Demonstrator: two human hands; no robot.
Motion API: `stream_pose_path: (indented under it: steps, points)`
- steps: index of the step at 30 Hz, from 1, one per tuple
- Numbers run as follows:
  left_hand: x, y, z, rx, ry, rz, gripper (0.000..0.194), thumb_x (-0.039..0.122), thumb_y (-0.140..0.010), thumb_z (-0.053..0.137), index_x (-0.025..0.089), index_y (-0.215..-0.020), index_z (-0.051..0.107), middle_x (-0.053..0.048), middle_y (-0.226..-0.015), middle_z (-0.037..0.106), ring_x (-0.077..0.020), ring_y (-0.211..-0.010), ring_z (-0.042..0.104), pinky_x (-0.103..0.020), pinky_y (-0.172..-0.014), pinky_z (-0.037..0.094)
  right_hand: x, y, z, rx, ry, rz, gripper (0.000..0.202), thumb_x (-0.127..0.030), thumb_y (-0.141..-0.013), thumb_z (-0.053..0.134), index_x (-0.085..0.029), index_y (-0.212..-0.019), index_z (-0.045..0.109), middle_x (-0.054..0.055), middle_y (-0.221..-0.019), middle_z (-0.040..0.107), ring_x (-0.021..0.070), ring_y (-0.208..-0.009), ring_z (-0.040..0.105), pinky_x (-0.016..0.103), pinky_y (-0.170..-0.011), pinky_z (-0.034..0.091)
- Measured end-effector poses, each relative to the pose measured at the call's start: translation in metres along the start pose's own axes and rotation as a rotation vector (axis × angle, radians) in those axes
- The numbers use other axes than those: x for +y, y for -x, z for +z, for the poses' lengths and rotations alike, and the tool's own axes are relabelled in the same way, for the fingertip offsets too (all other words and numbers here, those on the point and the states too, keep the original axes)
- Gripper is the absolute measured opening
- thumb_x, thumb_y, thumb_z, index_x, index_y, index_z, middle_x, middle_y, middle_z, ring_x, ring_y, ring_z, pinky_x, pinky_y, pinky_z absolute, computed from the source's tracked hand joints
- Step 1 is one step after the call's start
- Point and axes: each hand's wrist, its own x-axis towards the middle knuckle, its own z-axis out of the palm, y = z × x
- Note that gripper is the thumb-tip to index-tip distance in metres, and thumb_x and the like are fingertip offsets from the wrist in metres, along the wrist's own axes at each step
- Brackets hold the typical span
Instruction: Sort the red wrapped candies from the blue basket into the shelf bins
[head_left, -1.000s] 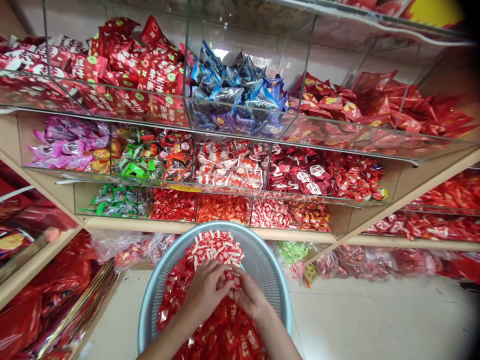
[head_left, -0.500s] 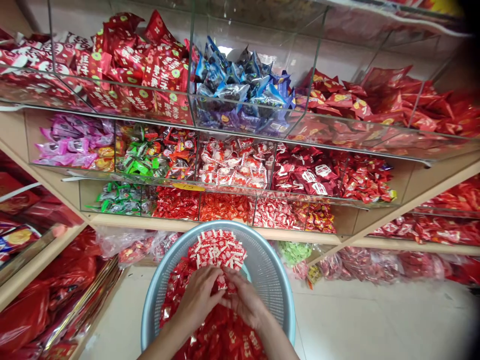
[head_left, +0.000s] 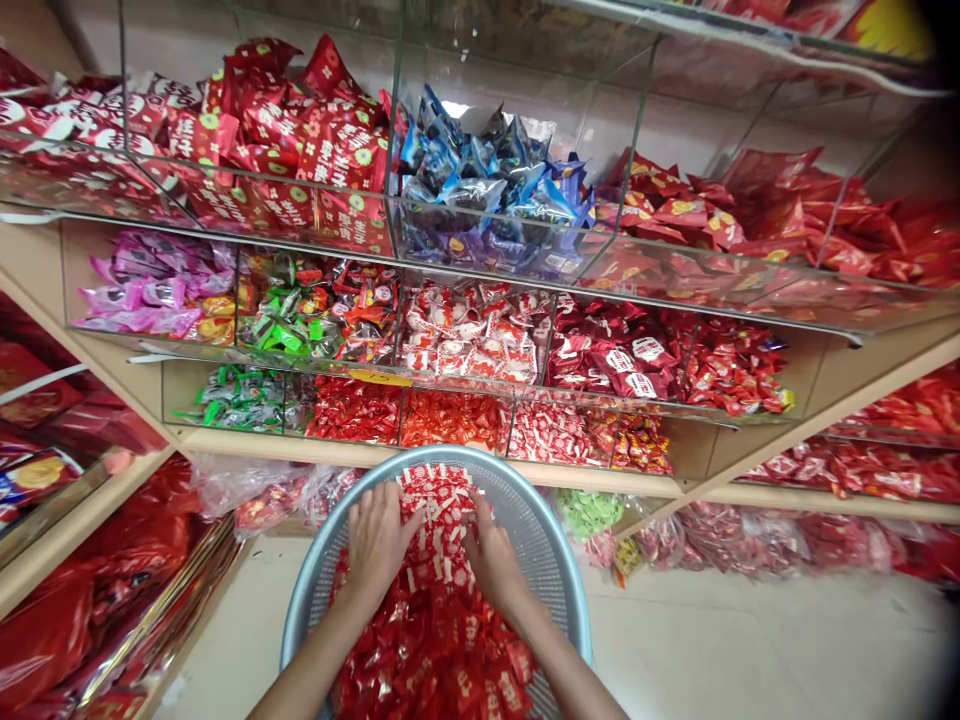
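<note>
A light-blue mesh basket [head_left: 564,560] holds red-and-white wrapped candies [head_left: 435,510] at its far side and shiny red wrapped candies [head_left: 442,650] nearer me. My left hand [head_left: 377,540] lies along the left of the red-and-white pile, its fingers stretched out and the thumb apart. On the pile's right side is my right hand [head_left: 491,550], fingers slightly curved and parted from the thumb, touching the candies. The two hands are apart, with the candies showing between them. Neither hand visibly grips a piece.
Glass-fronted shelf bins stand ahead with red packets [head_left: 330,140], blue packets [head_left: 480,170], pink candies [head_left: 150,285] and green candies [head_left: 292,325]. Bagged candies [head_left: 592,510] lie under the bottom shelf [head_left: 300,450]. Red packaging [head_left: 112,570] fills the lower left. The tiled floor [head_left: 712,640] shows at right.
My hands have separated from above the middle of the basket, left hand to the left, right hand slightly right and forward. More red-and-white candies now show between them, spread nearer me.
</note>
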Motion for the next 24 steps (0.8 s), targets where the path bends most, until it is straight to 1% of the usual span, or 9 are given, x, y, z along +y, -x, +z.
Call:
stream_pose_path:
  steps: [2, 5, 7, 10, 12, 15, 19, 22, 24]
  points:
    - [0.003, -0.001, 0.003, 0.012, -0.037, -0.022, 0.033, 0.046, -0.087, 0.04, 0.018, -0.097, 0.054, -0.01, -0.101, 0.061, -0.0243, -0.094, 0.051, -0.034, -0.078, 0.037, -0.01, -0.011, 0.001, -0.039, 0.219, -0.12, 0.04, -0.009, -0.079, 0.052, -0.023, -0.115, 0.057, 0.004, -0.088, 0.066, 0.0181, -0.082, 0.057, 0.027, -0.082, 0.041]
    - [0.004, -0.001, 0.006, 0.024, -0.071, -0.037, 0.034, 0.047, -0.087, 0.04, 0.017, -0.095, 0.054, -0.009, -0.096, 0.059, -0.0236, -0.09, 0.051, -0.034, -0.076, 0.036, -0.027, -0.026, 0.008, -0.179, 0.561, -0.284, 0.035, -0.007, -0.085, 0.042, -0.018, -0.114, 0.058, 0.011, -0.107, 0.063, 0.0222, -0.1, 0.055, 0.032, -0.089, 0.04]
    - [0.004, -0.001, 0.006, 0.026, -0.085, -0.038, 0.032, 0.045, -0.087, 0.041, 0.017, -0.094, 0.054, -0.009, -0.094, 0.058, -0.0233, -0.089, 0.05, -0.034, -0.075, 0.036, -0.036, -0.037, 0.014, -0.243, 0.746, -0.378, 0.035, -0.006, -0.087, 0.039, -0.017, -0.114, 0.057, 0.012, -0.11, 0.061, 0.0226, -0.104, 0.053, 0.032, -0.088, 0.041]
    - [0.004, -0.002, 0.005, 0.029, -0.095, -0.036, 0.031, 0.045, -0.086, 0.044, 0.017, -0.094, 0.054, -0.008, -0.093, 0.057, -0.0234, -0.09, 0.05, -0.033, -0.075, 0.036, -0.041, -0.051, 0.022, -0.273, 0.901, -0.501, 0.036, -0.006, -0.086, 0.039, -0.018, -0.116, 0.056, 0.01, -0.109, 0.061, 0.0216, -0.103, 0.053, 0.031, -0.088, 0.042]
    - [0.004, -0.003, 0.006, 0.029, -0.097, -0.028, 0.032, 0.046, -0.084, 0.048, 0.016, -0.094, 0.054, -0.008, -0.093, 0.056, -0.0241, -0.09, 0.05, -0.034, -0.074, 0.037, -0.039, -0.059, 0.024, -0.28, 0.948, -0.553, 0.038, -0.005, -0.085, 0.039, -0.017, -0.118, 0.055, 0.009, -0.108, 0.061, 0.0214, -0.102, 0.053, 0.031, -0.089, 0.042]
    - [0.004, -0.004, 0.009, 0.032, -0.104, -0.014, 0.033, 0.046, -0.082, 0.051, 0.016, -0.095, 0.056, -0.008, -0.093, 0.056, -0.0248, -0.09, 0.052, -0.034, -0.074, 0.038, -0.033, -0.066, 0.024, -0.284, 0.965, -0.59, 0.043, -0.003, -0.083, 0.039, -0.017, -0.121, 0.053, 0.008, -0.108, 0.061, 0.0208, -0.102, 0.052, 0.031, -0.091, 0.041]
    - [0.005, -0.005, 0.018, 0.073, -0.101, 0.027, 0.033, 0.042, -0.085, 0.048, 0.014, -0.101, 0.057, -0.01, -0.095, 0.057, -0.0252, -0.092, 0.053, -0.036, -0.077, 0.04, -0.026, -0.071, 0.025, -0.305, 0.936, -0.641, 0.044, -0.003, -0.082, 0.041, -0.017, -0.122, 0.052, 0.008, -0.107, 0.06, 0.0205, -0.102, 0.052, 0.032, -0.093, 0.042]
    - [0.006, -0.006, 0.022, 0.106, -0.106, 0.039, 0.035, 0.041, -0.086, 0.046, 0.014, -0.105, 0.057, -0.012, -0.098, 0.058, -0.0265, -0.095, 0.053, -0.038, -0.079, 0.041, -0.023, -0.074, 0.027, -0.306, 0.913, -0.677, 0.05, -0.003, -0.081, 0.041, -0.018, -0.129, 0.045, 0.009, -0.113, 0.057, 0.0208, -0.104, 0.05, 0.035, -0.094, 0.042]
    - [0.007, -0.007, 0.023, 0.111, -0.116, 0.045, 0.036, 0.042, -0.086, 0.046, 0.014, -0.105, 0.057, -0.012, -0.099, 0.059, -0.0267, -0.095, 0.054, -0.038, -0.078, 0.042, -0.023, -0.076, 0.027, -0.312, 0.909, -0.676, 0.055, -0.002, -0.08, 0.041, -0.018, -0.132, 0.042, 0.01, -0.118, 0.053, 0.0215, -0.107, 0.049, 0.036, -0.093, 0.044]
